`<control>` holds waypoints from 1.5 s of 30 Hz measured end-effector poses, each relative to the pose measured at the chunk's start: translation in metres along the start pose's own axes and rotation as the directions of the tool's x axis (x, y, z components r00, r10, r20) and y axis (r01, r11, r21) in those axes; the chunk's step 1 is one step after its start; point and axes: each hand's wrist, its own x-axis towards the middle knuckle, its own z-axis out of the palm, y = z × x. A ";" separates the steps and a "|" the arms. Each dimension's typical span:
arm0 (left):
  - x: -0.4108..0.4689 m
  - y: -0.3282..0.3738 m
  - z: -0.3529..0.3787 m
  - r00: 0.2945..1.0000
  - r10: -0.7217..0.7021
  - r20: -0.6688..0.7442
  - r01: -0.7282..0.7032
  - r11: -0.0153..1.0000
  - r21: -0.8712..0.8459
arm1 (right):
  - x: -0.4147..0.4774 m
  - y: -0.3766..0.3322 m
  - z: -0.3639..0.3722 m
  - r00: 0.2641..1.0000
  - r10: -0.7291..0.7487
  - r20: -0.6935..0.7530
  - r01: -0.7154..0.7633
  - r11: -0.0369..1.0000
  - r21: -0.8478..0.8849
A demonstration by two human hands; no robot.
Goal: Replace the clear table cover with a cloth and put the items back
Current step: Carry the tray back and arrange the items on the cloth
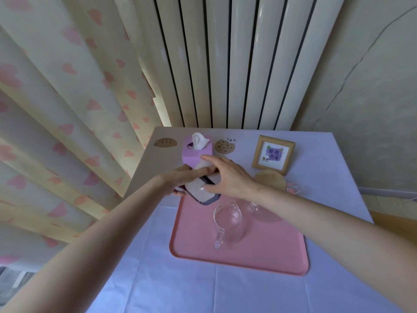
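well, i see the white pouch (204,190) held just above the far left corner of the pink tray (248,256). it is flat, with rounded corners and dark purple trim, and it tilts so its near end dips toward the tray. my left hand (180,179) grips it from the left side, fingers curled under and round its edge. my right hand (228,177) lies over the far end, thumb pressed on the white face and fingers wrapped past the top, so both hands are grasping it. both forearms reach in from the near edge of the tabletop, bare.

a pale lavender cloth (158,279) with fold creases covers the tabletop, and the tray sits on it near the middle. a clear glass pitcher (228,222) stands in the tray, its handle toward me, with a second glass piece (264,211) just right of it. along the far edge stand a pink tissue box (197,154) and a small wooden frame (273,154), with a round wooden coaster (270,180) in front of the frame.
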 end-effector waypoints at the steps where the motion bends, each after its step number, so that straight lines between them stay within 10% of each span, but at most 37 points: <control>1: -0.001 0.005 -0.002 0.999 0.033 -0.001 -0.033 0.999 -0.007 | 0.002 0.005 -0.007 0.999 0.039 -0.007 -0.038 0.996 0.082; 8: 0.006 -0.006 -0.005 0.951 0.306 -0.046 -0.309 0.933 -0.186 | 0.007 0.044 -0.045 0.969 0.192 0.153 -0.240 0.611 0.755; 14: 0.027 -0.008 0.009 0.909 0.402 0.111 -0.322 0.846 -0.424 | 0.006 0.068 -0.050 0.969 0.092 0.228 -0.245 0.427 0.871; 21: 0.032 0.009 0.026 0.852 0.501 -0.153 -0.523 0.802 -0.289 | 0.005 0.080 -0.057 0.992 0.052 0.113 -0.114 0.751 0.650; 28: 0.044 0.012 0.030 0.702 0.668 -0.246 -0.611 0.743 0.273 | 0.006 0.083 -0.061 0.999 0.026 0.030 -0.039 0.809 0.587; 36: 0.046 0.020 0.026 0.636 0.725 -0.263 -0.575 0.673 0.465 | 0.013 0.090 -0.059 1.000 0.009 0.002 -0.009 0.901 0.434; 45: 0.093 0.036 0.019 0.796 0.568 -0.209 -0.426 0.771 0.473 | 0.051 0.112 -0.065 0.994 0.107 -0.003 -0.107 0.993 0.055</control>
